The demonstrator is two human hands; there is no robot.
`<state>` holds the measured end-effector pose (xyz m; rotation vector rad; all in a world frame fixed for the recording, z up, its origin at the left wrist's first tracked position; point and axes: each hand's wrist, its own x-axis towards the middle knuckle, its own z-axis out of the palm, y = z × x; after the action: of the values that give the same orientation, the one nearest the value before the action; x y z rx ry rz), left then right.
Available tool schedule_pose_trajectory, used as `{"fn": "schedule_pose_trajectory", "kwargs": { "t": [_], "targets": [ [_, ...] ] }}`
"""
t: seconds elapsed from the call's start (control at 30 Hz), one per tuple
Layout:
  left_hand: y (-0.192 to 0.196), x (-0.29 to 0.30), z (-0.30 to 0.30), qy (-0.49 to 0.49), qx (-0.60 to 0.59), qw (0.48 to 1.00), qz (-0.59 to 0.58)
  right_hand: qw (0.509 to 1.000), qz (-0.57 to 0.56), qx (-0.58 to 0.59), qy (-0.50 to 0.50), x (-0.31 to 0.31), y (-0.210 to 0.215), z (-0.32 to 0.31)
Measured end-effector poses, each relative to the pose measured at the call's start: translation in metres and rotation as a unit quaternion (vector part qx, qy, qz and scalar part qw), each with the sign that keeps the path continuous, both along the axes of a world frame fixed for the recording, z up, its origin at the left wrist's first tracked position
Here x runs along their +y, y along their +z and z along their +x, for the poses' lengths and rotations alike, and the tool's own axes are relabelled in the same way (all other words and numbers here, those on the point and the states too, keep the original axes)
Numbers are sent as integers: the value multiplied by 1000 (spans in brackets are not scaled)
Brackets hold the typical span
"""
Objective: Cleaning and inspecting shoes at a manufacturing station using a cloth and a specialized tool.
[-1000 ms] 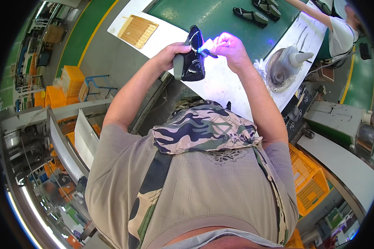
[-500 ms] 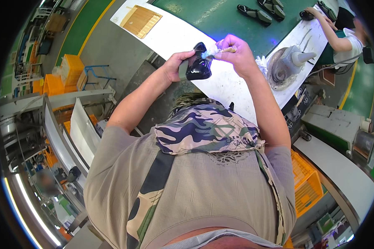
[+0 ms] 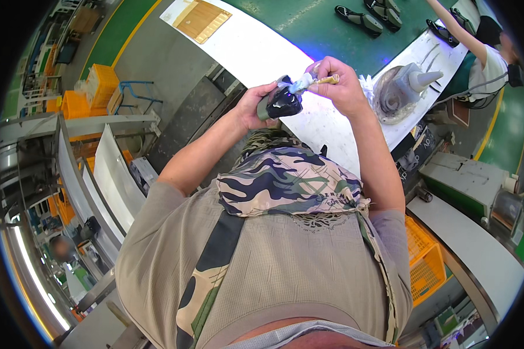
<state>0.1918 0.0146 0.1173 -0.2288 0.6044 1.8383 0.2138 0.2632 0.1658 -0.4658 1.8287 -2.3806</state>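
My left hand (image 3: 254, 107) is closed around a glossy black shoe (image 3: 285, 104) with a grey-green sole, held tilted above the near edge of the white bench. Its fingers and thumb grip the sole side. In my right hand (image 3: 342, 88) is a thin wooden-handled stick (image 3: 330, 79), pinched between thumb and fingers. A bunched whitish-blue cloth (image 3: 301, 84) covers the stick's tip and touches the upper part of the shoe. The cloth hides that part of the shoe.
On the white bench (image 3: 256, 55), a brown board (image 3: 204, 22) lies at the far left. A nozzled squeeze bottle (image 3: 419, 78) stands on a round dirty tray (image 3: 390, 118) at right. Black shoes (image 3: 360, 21) sit on the green surface beyond. A co-worker (image 3: 488, 67) reaches out at far right. Orange crates (image 3: 422, 262) stand below.
The shoe has tipped and turned in my left hand. My right hand has shifted slightly right and down with the cloth-tipped stick. The co-worker's hand has left a black shoe and reaches farther away.
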Motion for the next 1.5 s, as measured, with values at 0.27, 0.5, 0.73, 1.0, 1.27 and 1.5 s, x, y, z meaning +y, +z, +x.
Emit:
{"fn": "schedule_pose_trajectory", "kwargs": {
  "t": [0.27,0.5,0.73,1.0,1.27,1.5],
  "targets": [
    [-2,2,18,45,-20,999,-14,996,38,76,17,5,7,11],
    [-4,-2,26,79,-59,995,17,989,67,131,0,-6,11,4],
    [-6,-18,21,136,-107,982,79,989,73,121,34,-21,13,-10],
    [-2,-54,13,222,-59,964,136,982,123,137,34,-50,8,-42],
    [70,-127,0,341,116,927,107,997,58,31,-42,-70,-34,-66],
    [203,-264,5,537,403,697,-252,998,-13,-46,36,-95,-69,-86]
  ]
}}
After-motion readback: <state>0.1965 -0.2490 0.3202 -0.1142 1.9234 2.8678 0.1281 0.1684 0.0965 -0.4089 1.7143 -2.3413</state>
